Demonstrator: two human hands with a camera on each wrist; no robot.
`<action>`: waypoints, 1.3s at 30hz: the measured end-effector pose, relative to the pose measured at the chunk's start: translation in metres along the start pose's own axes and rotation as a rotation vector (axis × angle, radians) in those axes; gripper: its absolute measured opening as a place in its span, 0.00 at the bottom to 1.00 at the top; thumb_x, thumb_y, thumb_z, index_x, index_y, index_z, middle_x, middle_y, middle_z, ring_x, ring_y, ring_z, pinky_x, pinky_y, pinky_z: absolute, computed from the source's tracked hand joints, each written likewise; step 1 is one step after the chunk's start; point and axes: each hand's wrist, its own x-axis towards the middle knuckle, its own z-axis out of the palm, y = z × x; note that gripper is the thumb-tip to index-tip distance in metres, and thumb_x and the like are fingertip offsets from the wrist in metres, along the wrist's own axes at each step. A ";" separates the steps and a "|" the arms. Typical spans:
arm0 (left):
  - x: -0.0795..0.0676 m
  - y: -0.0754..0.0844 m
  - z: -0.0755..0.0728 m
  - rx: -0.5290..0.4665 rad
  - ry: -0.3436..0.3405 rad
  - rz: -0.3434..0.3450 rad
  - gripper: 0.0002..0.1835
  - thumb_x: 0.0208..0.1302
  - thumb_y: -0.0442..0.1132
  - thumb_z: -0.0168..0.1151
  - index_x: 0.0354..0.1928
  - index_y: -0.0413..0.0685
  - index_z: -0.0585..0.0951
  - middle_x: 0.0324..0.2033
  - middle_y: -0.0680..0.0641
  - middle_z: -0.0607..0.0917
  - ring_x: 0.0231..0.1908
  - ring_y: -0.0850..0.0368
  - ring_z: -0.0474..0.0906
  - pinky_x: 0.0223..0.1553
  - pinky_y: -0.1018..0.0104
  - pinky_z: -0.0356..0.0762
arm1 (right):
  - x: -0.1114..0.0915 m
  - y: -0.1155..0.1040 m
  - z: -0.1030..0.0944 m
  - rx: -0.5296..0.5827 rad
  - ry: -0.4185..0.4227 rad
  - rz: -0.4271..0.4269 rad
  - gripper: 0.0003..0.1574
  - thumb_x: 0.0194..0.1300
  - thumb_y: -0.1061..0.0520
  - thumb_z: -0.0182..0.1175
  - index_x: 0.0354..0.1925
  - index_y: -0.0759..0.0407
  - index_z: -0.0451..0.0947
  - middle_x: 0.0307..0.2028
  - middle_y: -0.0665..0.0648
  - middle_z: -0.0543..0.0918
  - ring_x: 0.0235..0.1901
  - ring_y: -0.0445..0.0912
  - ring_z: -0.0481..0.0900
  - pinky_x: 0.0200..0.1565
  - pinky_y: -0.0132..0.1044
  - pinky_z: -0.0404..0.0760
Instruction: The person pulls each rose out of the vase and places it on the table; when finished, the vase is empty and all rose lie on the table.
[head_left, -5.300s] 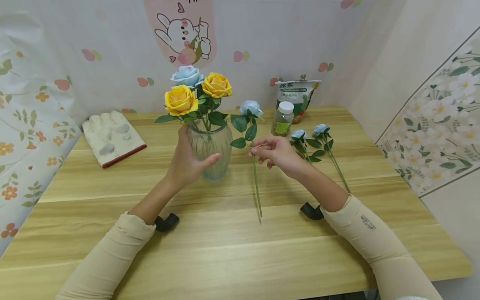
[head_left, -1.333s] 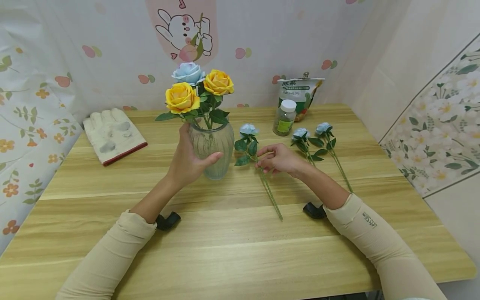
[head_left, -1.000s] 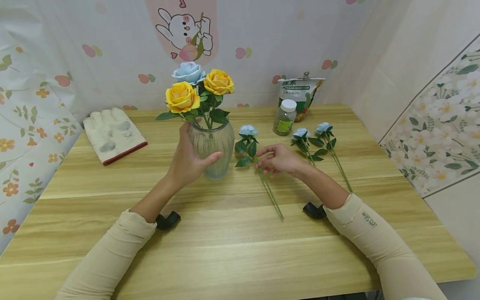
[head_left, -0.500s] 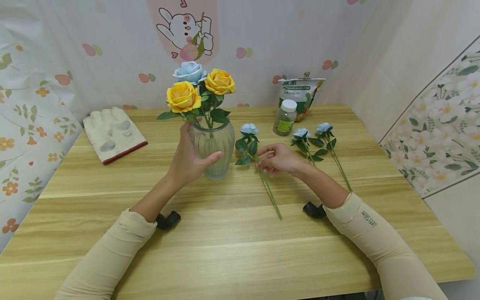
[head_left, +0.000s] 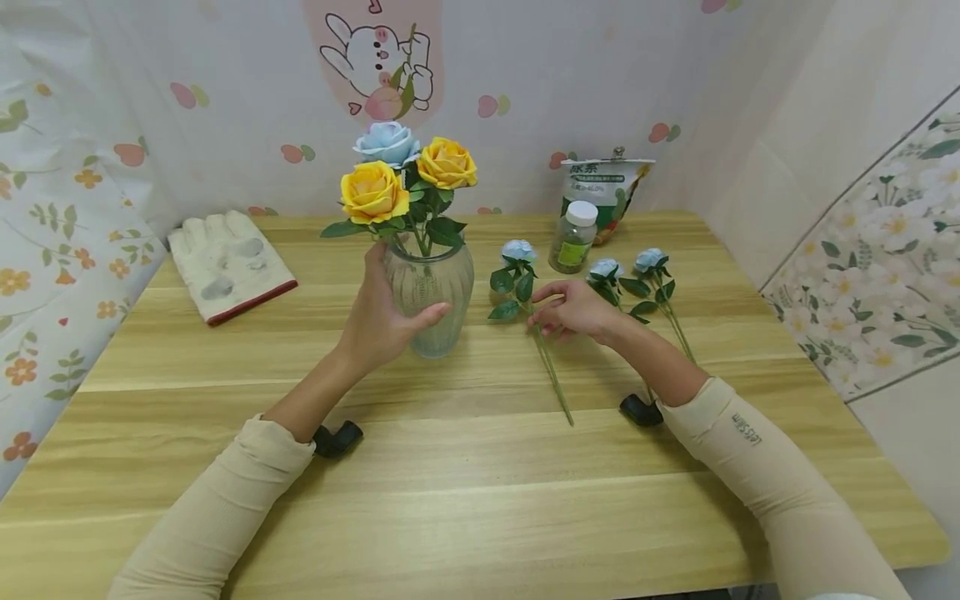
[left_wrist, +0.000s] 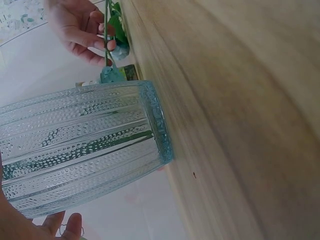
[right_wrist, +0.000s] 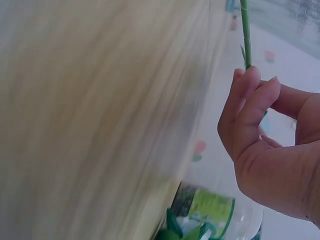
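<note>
My left hand (head_left: 382,321) grips a ribbed clear glass vase (head_left: 446,287), thumb in front and fingers round the far side. Two yellow roses (head_left: 373,193) and a larger blue rose (head_left: 387,144) stand in it, their stems partly seen through the glass. Right of the vase, my right hand (head_left: 577,310) pinches the stem of a small light-blue rose (head_left: 519,251), its bloom pointing away and its lower stem slanting toward me. In the right wrist view the green stem (right_wrist: 246,35) emerges at the fingertips. The left wrist view shows the vase (left_wrist: 85,145) from close by.
Two more light-blue roses (head_left: 651,259) lie at the right. Behind them stand a white-capped bottle (head_left: 573,242) and a clipped pouch (head_left: 609,187). A work glove (head_left: 234,265) lies at the back left. The wooden table (head_left: 450,500) meets patterned walls.
Since the oldest frame, the pinched blue rose has sunk lower and its stem slants more. In the last half second, right hand and rose have shifted slightly right. The left hand keeps its hold.
</note>
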 end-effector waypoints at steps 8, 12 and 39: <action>0.001 0.003 -0.001 -0.012 0.005 0.026 0.57 0.54 0.49 0.75 0.75 0.51 0.45 0.73 0.49 0.56 0.73 0.56 0.52 0.73 0.54 0.49 | -0.002 0.007 -0.017 -0.028 0.032 0.000 0.24 0.73 0.62 0.54 0.63 0.68 0.66 0.48 0.65 0.85 0.29 0.43 0.83 0.29 0.35 0.81; 0.002 0.004 -0.001 -0.010 0.008 0.032 0.57 0.54 0.48 0.75 0.75 0.50 0.45 0.73 0.49 0.56 0.73 0.56 0.52 0.73 0.53 0.48 | -0.005 0.009 -0.020 -0.039 0.036 0.016 0.24 0.73 0.63 0.54 0.64 0.68 0.66 0.47 0.64 0.86 0.29 0.43 0.83 0.29 0.35 0.80; -0.001 0.031 -0.006 -0.043 -0.034 -0.041 0.54 0.54 0.34 0.74 0.73 0.36 0.45 0.71 0.35 0.56 0.71 0.40 0.54 0.72 0.49 0.50 | -0.055 -0.063 0.032 -0.448 0.161 -0.411 0.19 0.69 0.57 0.62 0.54 0.64 0.77 0.40 0.59 0.86 0.36 0.50 0.84 0.35 0.42 0.81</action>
